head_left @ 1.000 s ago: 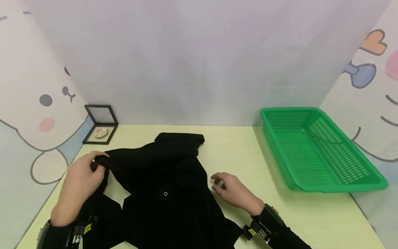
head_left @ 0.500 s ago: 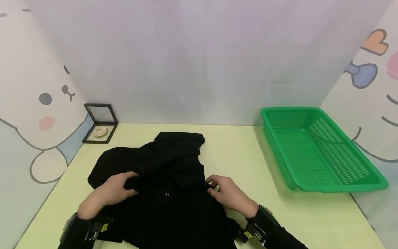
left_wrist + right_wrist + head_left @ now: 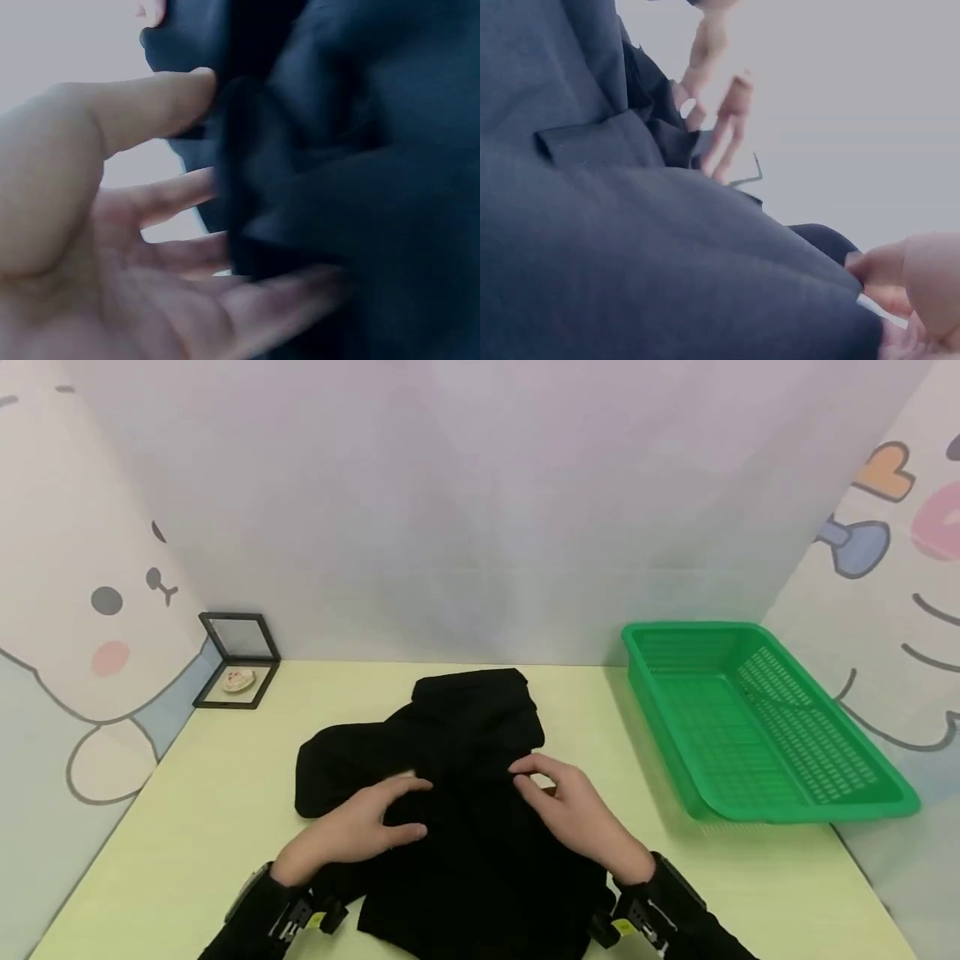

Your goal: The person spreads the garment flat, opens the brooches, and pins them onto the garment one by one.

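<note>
Over the last half second the black garment has shifted rightward on the table, its left side drawn inward, so it seems more compactly gathered. The left hand rests there, thumb and fingers apart; the right hand pinches its right edge.

Left forearm in from seven o'clock, left hand aimed at two, thumb parted from extended fingers. Right forearm in from five o'clock, right hand aimed at ten, thumb and forefinger tips close together.
</note>
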A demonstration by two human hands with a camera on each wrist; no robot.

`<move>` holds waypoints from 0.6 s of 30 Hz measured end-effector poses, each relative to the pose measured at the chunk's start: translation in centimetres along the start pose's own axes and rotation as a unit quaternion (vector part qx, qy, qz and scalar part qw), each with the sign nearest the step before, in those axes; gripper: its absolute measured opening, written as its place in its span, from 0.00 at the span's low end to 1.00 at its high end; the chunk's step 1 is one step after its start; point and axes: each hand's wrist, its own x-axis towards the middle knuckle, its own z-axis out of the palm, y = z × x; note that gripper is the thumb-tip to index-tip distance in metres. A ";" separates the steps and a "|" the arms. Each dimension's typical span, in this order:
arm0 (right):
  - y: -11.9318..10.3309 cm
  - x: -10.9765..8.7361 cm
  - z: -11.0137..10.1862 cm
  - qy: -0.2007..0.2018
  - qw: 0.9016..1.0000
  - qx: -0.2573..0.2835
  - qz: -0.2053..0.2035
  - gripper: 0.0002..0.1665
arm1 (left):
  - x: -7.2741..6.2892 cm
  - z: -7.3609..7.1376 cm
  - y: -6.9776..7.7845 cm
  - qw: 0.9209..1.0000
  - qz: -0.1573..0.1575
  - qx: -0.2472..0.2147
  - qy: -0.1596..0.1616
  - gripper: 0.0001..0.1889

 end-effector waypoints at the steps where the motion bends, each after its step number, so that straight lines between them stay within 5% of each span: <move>1: -0.3 -0.1 0.2 -0.013 1.000 0.004 -0.014 0.10 | 0.2 -0.4 0.5 1.000 0.003 0.003 0.010 0.26; 7: -1.0 -0.4 2.3 -0.108 0.990 -0.026 -0.085 0.09 | 1.5 -3.0 3.9 0.996 -0.012 0.033 0.087 0.19; 15: -0.8 -0.5 4.4 -0.200 0.971 -0.094 -0.092 0.09 | 7.0 -0.9 7.5 0.996 0.008 0.084 -0.004 0.39; 18: -1.0 -0.6 5.0 -0.211 0.966 -0.112 -0.100 0.08 | 8.7 0.4 8.5 0.991 -0.004 0.130 -0.010 0.48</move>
